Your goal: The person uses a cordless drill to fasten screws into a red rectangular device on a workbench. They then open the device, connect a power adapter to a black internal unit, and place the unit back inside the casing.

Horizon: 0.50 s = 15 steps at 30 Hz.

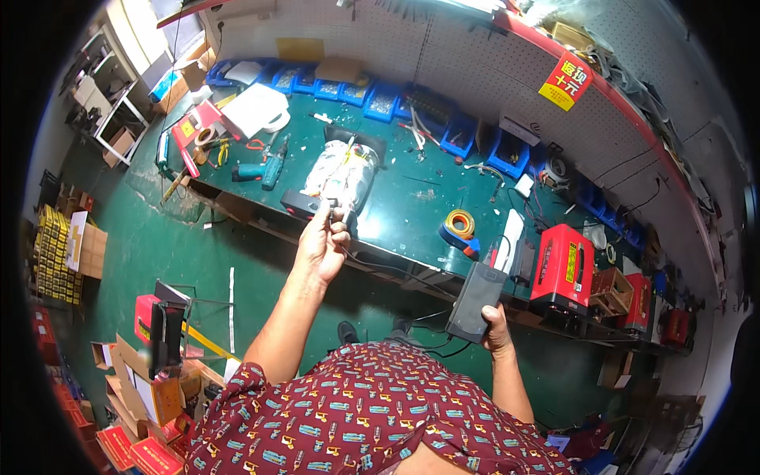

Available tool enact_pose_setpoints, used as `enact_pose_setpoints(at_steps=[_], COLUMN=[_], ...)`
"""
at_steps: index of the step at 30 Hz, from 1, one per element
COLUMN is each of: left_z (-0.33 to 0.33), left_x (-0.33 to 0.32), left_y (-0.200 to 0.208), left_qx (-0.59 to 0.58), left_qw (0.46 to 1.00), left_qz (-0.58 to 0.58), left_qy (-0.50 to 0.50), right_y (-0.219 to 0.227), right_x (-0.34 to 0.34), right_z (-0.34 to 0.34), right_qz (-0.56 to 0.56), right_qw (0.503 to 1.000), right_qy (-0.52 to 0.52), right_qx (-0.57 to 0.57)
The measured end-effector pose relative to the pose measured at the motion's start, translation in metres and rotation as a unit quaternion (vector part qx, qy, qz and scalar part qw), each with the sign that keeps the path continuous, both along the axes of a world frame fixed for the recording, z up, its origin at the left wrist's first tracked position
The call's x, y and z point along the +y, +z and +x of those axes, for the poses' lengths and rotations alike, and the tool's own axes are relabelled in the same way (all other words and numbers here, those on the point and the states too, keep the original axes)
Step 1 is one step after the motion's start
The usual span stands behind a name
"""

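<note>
My left hand (323, 244) is at the near edge of the green bench. Its fingers are pinched on a small cable end (332, 207) at the front of an opened machine; fingers cover most of that end. The machine (342, 172) has black end panels and a clear-wrapped inside with yellow and white wires. My right hand (498, 331) grips a black power adapter (476, 302), held up in front of the bench edge with its thumb on the near side. A thin dark cable (396, 273) runs between the left hand and the adapter.
Left of the machine lie a teal cordless drill (273, 168), pliers (223, 150) and a white cover (257, 111). A tape roll (458, 227) and a red machine (564, 265) stand on the right. Blue parts bins (382, 104) line the back; cartons (142, 388) crowd the floor at left.
</note>
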<state>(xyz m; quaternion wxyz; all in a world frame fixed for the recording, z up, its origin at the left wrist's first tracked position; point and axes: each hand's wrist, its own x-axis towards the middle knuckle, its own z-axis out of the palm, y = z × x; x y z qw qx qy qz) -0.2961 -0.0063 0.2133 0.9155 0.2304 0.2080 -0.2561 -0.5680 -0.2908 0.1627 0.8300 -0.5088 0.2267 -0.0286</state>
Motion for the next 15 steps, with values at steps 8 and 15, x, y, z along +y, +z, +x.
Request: enact_pose_setpoints(at_steps=[8, 15], left_z=[-0.018, -0.021], left_x=[0.047, 0.145], left_y=[-0.007, -0.02], left_qx=[-0.05, -0.032], left_qw=[0.992, 0.98], left_qz=[0.097, 0.188], left_qy=[-0.059, 0.054], right_y=[-0.018, -0.039], right_x=[-0.014, -0.016], right_z=[0.018, 0.06], right_qz=[-0.019, -0.088], right_qw=[0.999, 0.987], right_qy=[-0.017, 0.026], right_qx=[-0.02, 0.134])
